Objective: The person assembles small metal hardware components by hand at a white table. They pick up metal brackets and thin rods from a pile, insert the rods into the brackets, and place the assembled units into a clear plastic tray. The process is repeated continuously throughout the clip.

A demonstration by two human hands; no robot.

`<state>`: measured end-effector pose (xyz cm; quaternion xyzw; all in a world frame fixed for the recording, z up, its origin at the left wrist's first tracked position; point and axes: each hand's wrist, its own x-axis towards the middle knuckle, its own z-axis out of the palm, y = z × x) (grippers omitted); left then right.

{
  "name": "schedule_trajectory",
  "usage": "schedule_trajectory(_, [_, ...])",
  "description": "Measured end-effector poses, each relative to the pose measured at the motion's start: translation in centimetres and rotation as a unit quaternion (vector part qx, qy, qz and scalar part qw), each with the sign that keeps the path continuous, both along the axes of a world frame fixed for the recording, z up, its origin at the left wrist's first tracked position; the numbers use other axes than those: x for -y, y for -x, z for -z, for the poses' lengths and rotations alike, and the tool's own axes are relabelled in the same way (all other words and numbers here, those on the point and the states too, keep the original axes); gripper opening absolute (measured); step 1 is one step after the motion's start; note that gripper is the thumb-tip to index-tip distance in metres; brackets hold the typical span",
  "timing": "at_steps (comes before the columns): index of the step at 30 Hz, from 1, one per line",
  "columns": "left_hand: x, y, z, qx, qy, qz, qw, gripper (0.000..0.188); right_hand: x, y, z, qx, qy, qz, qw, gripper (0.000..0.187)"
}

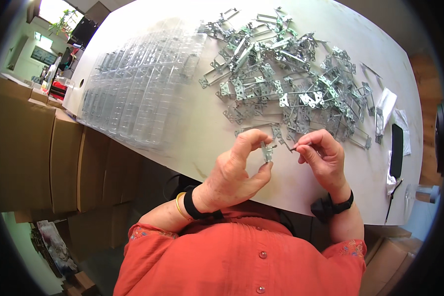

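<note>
Between the thumb and fingers of my left hand (239, 170) is a small silvery metal bracket (267, 152), held near the table's front edge. My right hand (322, 157) is just to its right, thumb and forefinger pinched on a thin dark metal rod (293, 149). The rod points left toward the bracket, with a small gap between them. Just beyond both hands spreads a large heap of metal brackets (291, 74), many with holed plates joined by thin bars. Some of the nearest pieces lie close to my fingertips.
Clear plastic trays (138, 89) cover the table's left part, with grey pieces showing through. At the right lie a black phone-like object (396, 150), white wrapping (386, 103) and a thin black cable (392, 202). Cardboard boxes (24, 148) stand left of the table (207, 133).
</note>
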<state>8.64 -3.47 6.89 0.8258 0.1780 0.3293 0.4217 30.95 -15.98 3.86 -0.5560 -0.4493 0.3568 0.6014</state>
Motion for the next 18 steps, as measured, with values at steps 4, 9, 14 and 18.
schedule_trajectory(4, [0.0, 1.2, 0.5, -0.049, 0.129, 0.010, 0.990, 0.058, 0.0, 0.0, 0.1, 0.002, 0.005, -0.002, 1.000, 0.011])
schedule_trajectory(9, [-0.7, 3.6, 1.8, -0.063, 0.198, 0.020, 0.978, 0.055, 0.0, 0.0, 0.1, 0.001, 0.009, -0.008, 1.000, 0.011])
schedule_trajectory(14, [-1.2, 5.4, 1.7, -0.157, 0.143, 0.009, 0.977, 0.048, 0.0, -0.1, 0.2, -0.002, 0.012, -0.008, 1.000, 0.010])
schedule_trajectory(18, [-1.1, 5.8, 2.6, -0.128, 0.083, -0.012, 0.988, 0.042, -0.1, 0.0, 0.2, -0.008, 0.008, -0.009, 1.000, 0.010])
